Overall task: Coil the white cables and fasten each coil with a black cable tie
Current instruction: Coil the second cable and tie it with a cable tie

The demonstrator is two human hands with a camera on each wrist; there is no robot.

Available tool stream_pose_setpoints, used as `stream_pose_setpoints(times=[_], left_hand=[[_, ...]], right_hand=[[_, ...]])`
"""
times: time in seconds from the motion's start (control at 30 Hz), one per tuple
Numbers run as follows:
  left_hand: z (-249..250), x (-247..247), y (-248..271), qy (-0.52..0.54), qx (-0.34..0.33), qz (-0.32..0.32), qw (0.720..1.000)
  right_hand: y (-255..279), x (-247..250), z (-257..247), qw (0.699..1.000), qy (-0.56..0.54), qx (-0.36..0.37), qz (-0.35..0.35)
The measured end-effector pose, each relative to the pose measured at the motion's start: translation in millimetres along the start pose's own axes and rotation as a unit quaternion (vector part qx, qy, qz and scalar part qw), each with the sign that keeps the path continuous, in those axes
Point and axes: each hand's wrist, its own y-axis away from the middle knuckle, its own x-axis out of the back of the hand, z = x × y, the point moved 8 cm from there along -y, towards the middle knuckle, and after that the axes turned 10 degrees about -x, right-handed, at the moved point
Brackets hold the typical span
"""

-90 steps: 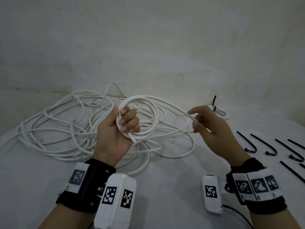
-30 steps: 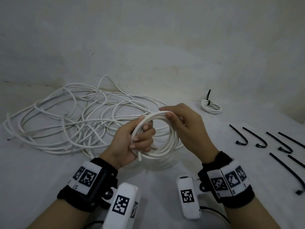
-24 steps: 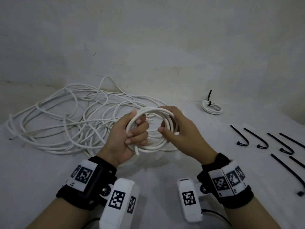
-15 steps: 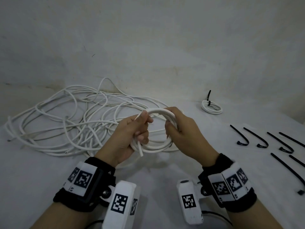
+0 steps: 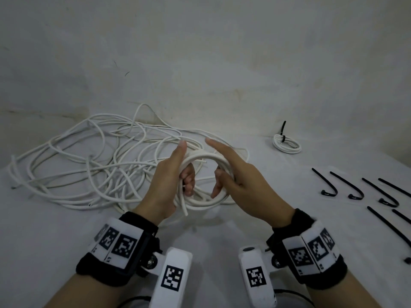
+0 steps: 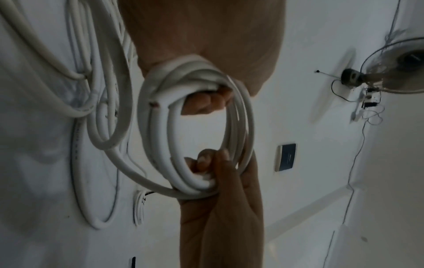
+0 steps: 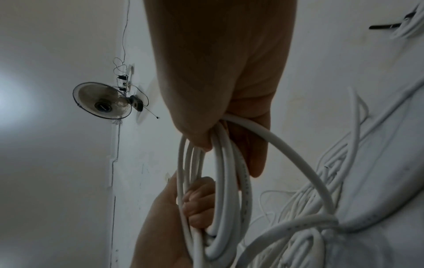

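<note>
I hold a small coil of white cable [image 5: 206,157] upright above the table with both hands. My left hand [image 5: 180,174] grips its left side, fingers curled through the ring [image 6: 158,137] and index finger pointing up. My right hand [image 5: 224,174] grips the right side, thumb inside the ring and index finger stretched out. The right wrist view shows both hands' fingers wrapped round the strands [image 7: 226,190]. One cut end [image 5: 185,211] sticks down by my left palm. Several black cable ties [image 5: 355,187] lie at the right.
A loose tangle of white cable [image 5: 100,165] covers the table's left and middle, behind the coil. A finished coil with a black tie [image 5: 287,145] lies at the back right near the wall. A wall fan [image 7: 103,100] shows in both wrist views.
Three seconds ago my right hand pinched a free strand. It laid that strand onto the coil and then gripped the coil's right side. Both index fingers have straightened since half a second ago.
</note>
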Motion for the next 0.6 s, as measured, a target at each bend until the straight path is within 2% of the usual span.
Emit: stream_pose_setpoints(times=[0.23,0.33,0.47,0.6], left_hand=[[-11.2,9.9,3.2,0.073,0.074,0.053,0.993],[-13.6,9.5,2.9,0.091,0.086,0.052,0.991],[-2.3,-5.3,1.0,0.085,0.041,0.005,0.996],[6.7,-12.9,1.9,0.039,-0.002,-0.019,0.999]], right_hand=[[-2.4,-17.1,2.7,0.999,-0.017,-0.018,-0.043],[-3.5,-16.7,2.4,0.999,-0.021,-0.023,-0.031],[-3.6,-1.2,6.4,0.998,-0.043,-0.034,0.034],[-2.6,3.7,6.2,0.997,-0.063,-0.032,0.037]])
